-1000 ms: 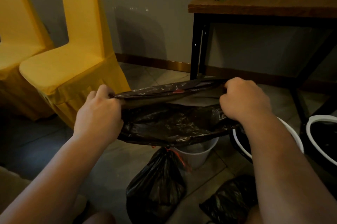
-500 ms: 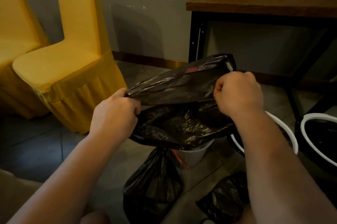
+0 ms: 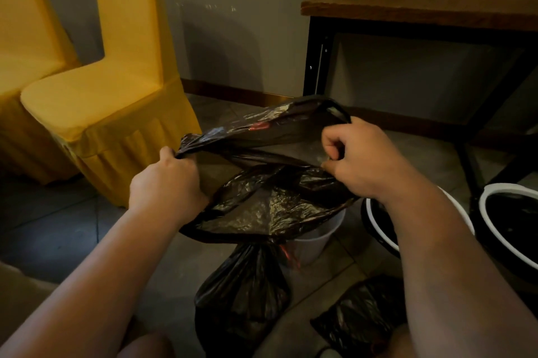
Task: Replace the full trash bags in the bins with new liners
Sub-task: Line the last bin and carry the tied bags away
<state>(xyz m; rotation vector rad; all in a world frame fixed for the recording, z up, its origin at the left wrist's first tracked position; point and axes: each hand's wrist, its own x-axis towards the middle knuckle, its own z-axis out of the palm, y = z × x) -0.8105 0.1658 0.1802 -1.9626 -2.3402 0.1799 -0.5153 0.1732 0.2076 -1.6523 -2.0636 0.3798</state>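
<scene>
Upper left of the frame: yellow covered chair (image 3: 99, 101) on the tiled floor. Centre left: my left hand (image 3: 166, 183), closed in a fist on one edge of the black liner (image 3: 267, 177). The liner spans the centre, its mouth partly pulled apart, held above a small white bin (image 3: 314, 241). Lower centre: tied full trash bag (image 3: 244, 296) on the floor; a second black bag (image 3: 358, 317) lies to its right. Centre right: my right hand (image 3: 366, 159), fingers pinching the liner's opposite edge. Right edge: two white-rimmed bins (image 3: 500, 197), beneath a wooden table (image 3: 422, 8)
</scene>
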